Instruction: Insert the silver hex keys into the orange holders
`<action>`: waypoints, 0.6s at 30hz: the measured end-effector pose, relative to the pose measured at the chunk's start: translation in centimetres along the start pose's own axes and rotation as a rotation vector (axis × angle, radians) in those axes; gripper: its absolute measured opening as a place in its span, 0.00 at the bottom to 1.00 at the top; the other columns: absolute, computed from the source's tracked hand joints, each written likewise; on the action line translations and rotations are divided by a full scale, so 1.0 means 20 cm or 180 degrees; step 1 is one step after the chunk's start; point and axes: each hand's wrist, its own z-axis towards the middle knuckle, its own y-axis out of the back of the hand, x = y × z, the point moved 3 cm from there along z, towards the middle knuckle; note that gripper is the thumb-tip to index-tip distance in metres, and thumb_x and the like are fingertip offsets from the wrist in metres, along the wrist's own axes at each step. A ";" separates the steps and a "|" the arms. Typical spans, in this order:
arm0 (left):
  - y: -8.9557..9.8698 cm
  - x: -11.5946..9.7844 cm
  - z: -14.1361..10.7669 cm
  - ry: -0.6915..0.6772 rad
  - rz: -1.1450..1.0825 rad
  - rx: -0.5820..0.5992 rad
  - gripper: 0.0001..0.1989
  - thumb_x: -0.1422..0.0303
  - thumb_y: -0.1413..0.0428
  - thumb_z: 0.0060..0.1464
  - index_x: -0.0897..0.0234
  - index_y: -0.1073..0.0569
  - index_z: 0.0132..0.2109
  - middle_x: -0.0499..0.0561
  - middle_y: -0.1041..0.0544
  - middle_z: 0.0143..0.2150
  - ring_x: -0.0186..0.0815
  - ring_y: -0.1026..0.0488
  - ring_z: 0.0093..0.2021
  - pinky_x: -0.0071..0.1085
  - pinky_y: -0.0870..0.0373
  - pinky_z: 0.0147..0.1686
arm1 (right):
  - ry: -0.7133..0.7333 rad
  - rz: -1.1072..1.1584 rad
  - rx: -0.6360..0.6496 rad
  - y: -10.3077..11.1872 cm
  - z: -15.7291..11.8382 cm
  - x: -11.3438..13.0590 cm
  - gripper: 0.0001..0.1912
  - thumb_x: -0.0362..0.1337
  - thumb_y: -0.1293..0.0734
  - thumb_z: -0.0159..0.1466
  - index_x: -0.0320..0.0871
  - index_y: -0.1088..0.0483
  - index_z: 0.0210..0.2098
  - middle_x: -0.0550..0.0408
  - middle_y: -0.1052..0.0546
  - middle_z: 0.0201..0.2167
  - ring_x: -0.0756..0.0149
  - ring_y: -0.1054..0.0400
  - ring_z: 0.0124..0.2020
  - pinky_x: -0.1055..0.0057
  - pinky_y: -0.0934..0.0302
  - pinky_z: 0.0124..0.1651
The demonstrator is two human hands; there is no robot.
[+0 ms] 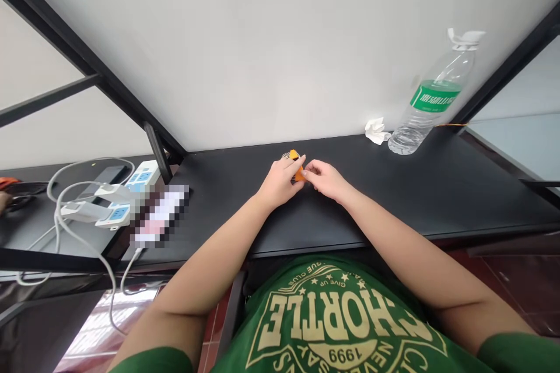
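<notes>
Left hand (280,182) and right hand (324,179) grasping small orange object (298,173) between fingertips, above black table (437,186), crumpled tissue (376,131) and plastic water bottle (426,111) right of the object

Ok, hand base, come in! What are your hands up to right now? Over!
Left grip and right grip both on small orange object. Object partly hidden by fingers. Water bottle and crumpled tissue off to the right, apart from the hands.

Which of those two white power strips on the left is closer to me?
The lower power strip, with the blue panel, is closer to you. The upper power strip lies farther ahead, beyond it.
</notes>
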 end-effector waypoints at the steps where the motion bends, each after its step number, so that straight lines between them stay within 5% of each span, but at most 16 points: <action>1: 0.00 0.00 0.00 0.0004 -0.0003 0.0017 0.32 0.70 0.42 0.59 0.59 0.35 0.70 0.57 0.21 0.50 0.47 0.25 0.54 0.44 0.30 0.54 | -0.0040 -0.0008 0.0058 0.00 0.00 0.00 0.14 0.49 0.30 0.66 0.44 0.31 0.37 0.59 0.26 0.27 0.73 0.33 0.25 0.77 0.37 0.25; 8: 0.02 0.04 -0.01 0.0293 -0.0034 -0.0241 0.33 0.69 0.41 0.60 0.60 0.36 0.71 0.54 0.19 0.45 0.43 0.22 0.48 0.42 0.27 0.54 | -0.0078 0.0453 0.0246 -0.03 0.00 0.00 0.15 0.47 0.27 0.64 0.44 0.32 0.40 0.59 0.26 0.22 0.69 0.29 0.21 0.74 0.31 0.25; 18: 0.03 0.02 0.00 0.0204 0.0210 -0.0246 0.35 0.69 0.40 0.57 0.63 0.36 0.71 0.56 0.19 0.44 0.45 0.21 0.50 0.42 0.27 0.54 | 0.0180 0.0186 -0.0149 -0.01 -0.04 0.05 0.14 0.47 0.31 0.66 0.43 0.33 0.32 0.59 0.27 0.20 0.71 0.32 0.18 0.75 0.35 0.22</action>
